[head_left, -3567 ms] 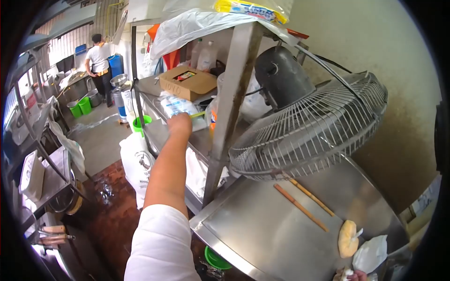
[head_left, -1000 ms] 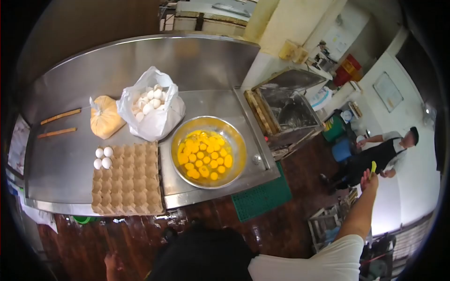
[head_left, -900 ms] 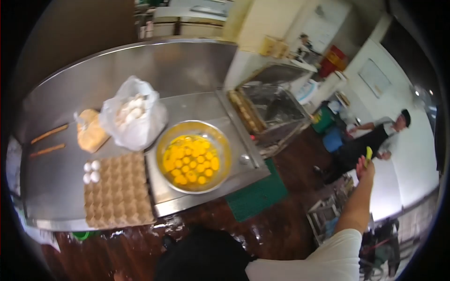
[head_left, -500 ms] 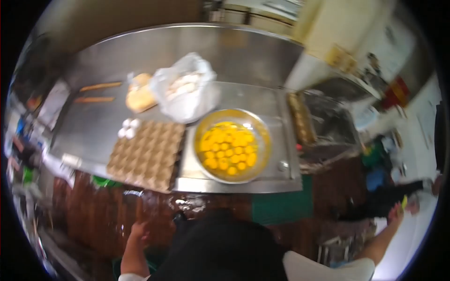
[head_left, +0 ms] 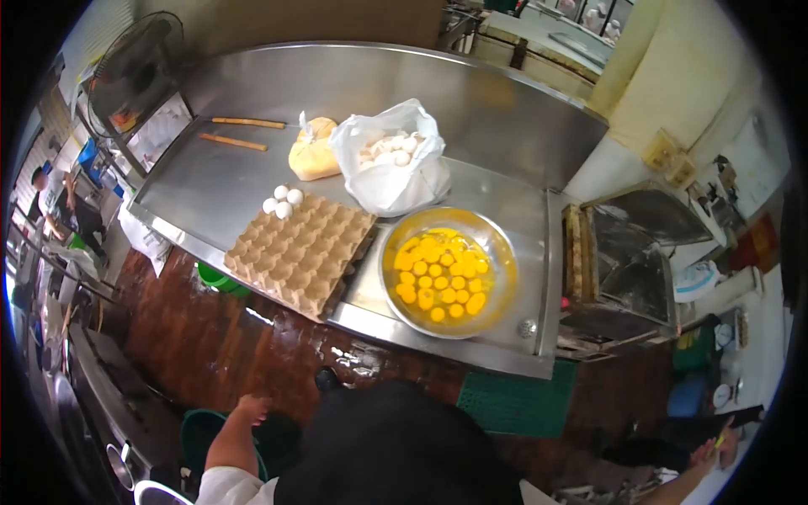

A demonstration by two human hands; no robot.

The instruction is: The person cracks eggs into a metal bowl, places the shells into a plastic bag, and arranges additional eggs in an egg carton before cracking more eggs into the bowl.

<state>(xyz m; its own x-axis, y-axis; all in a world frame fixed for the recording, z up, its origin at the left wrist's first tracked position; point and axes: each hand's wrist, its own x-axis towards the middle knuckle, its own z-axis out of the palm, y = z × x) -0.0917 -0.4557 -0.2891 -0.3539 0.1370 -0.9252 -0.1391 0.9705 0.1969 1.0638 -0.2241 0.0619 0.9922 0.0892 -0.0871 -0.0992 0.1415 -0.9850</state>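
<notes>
My left hand (head_left: 252, 410) hangs low at my side, holding nothing, its fingers loosely apart above a dark green bin (head_left: 198, 429). Far to the right, my right hand (head_left: 702, 453) is stretched out, right beside another person's hand (head_left: 729, 444). A small yellow thing (head_left: 720, 441) shows between these two hands; I cannot tell which one grips it. On the steel table before me stands a metal bowl (head_left: 505, 269) of cracked eggs with whole yolks (head_left: 442, 273). Left of it lies a cardboard egg tray (head_left: 299, 252), with several white eggs (head_left: 283, 202) at its far corner.
Behind the bowl sits a white plastic bag (head_left: 391, 189) of eggshells, beside a tied bag of yellowish contents (head_left: 316, 151). Two wooden sticks (head_left: 240, 141) lie further left on the steel table (head_left: 189, 181). A green mat (head_left: 518, 400) covers part of the wet floor. Another person (head_left: 63, 206) stands far left.
My view has swung, so the table and its contents sit further right and tilted. My right hand and the other person's hand appear lower in view, still close together around the yellow thing.
</notes>
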